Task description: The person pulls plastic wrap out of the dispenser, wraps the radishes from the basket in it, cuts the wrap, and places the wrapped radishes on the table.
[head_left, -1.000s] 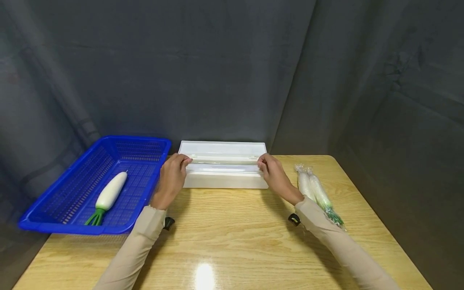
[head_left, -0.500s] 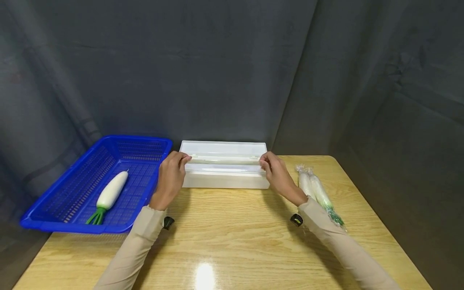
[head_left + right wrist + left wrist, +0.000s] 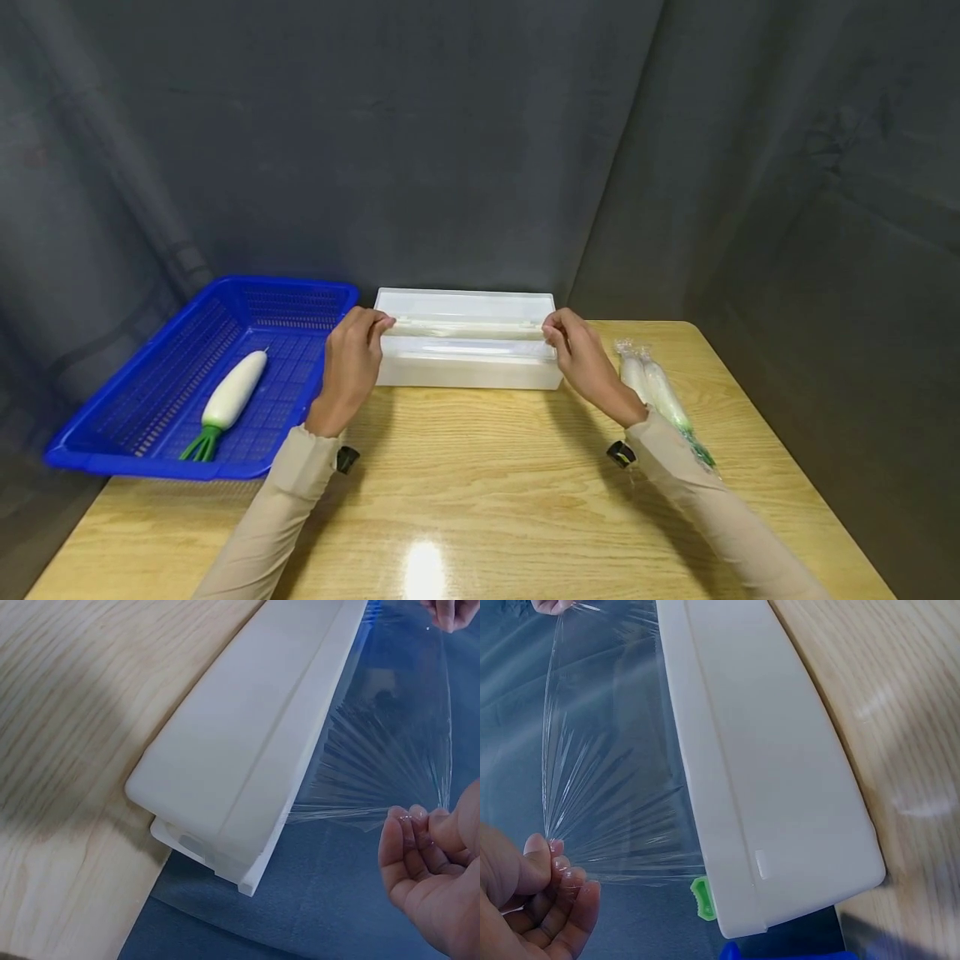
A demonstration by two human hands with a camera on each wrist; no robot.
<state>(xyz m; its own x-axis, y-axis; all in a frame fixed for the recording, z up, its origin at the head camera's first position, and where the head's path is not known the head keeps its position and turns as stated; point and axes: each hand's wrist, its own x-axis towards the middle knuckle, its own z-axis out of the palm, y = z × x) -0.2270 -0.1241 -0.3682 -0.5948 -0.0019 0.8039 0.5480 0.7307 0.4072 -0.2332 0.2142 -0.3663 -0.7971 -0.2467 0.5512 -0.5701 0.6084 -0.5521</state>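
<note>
A white cling film dispenser box (image 3: 468,372) stands at the far side of the table with its lid (image 3: 465,305) up. From it runs a clear sheet of cling film (image 3: 622,772), stretched taut between both hands. My left hand (image 3: 349,367) pinches one corner of the sheet between thumb and fingers; creases fan out from the grip in the left wrist view. The opposite corner is pinched by my right hand (image 3: 435,862), with similar creases. Both hands are raised above the box's ends, apart from its walls.
On the left, a blue plastic basket (image 3: 168,473) holds one white radish (image 3: 235,390) with green stems. Film-wrapped white radishes (image 3: 660,387) lie on the wooden table (image 3: 480,500) at right. A small green piece (image 3: 703,898) shows at the box's end. Dark curtains hang behind.
Both hands have risen a little and moved slightly apart, still pinching the cling film. The film's edge has come up with them. Basket and wrapped radishes stay in place.
</note>
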